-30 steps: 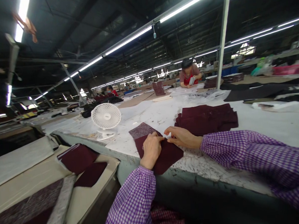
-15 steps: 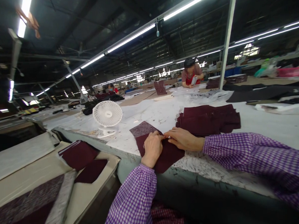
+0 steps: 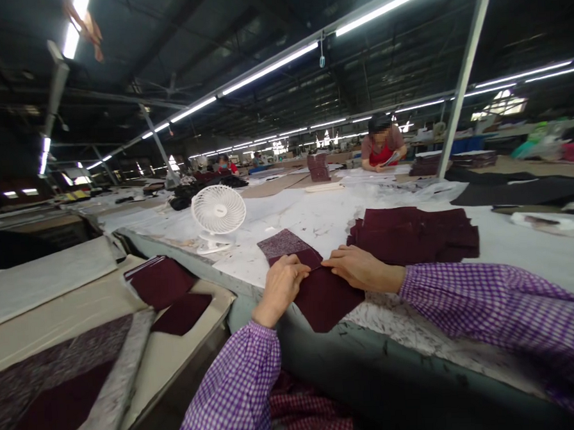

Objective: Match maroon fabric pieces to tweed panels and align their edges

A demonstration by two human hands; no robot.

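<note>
I see through a single head-worn camera, looking from above the near edge of the worktable (image 3: 296,208), forward across it and down. The left hand (image 3: 283,280) and right hand (image 3: 359,267) sit close, just below the middle of my wide view; the white desk fan (image 3: 218,210) stands a little farther off. Upward, I take in fluorescent tubes (image 3: 270,69) overhead; far ahead, a co-worker (image 3: 382,151) in a red apron (image 3: 381,157).

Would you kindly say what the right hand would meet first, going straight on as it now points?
Most likely the left hand, close by at the same maroon fabric piece, though depth is unclear.
</note>
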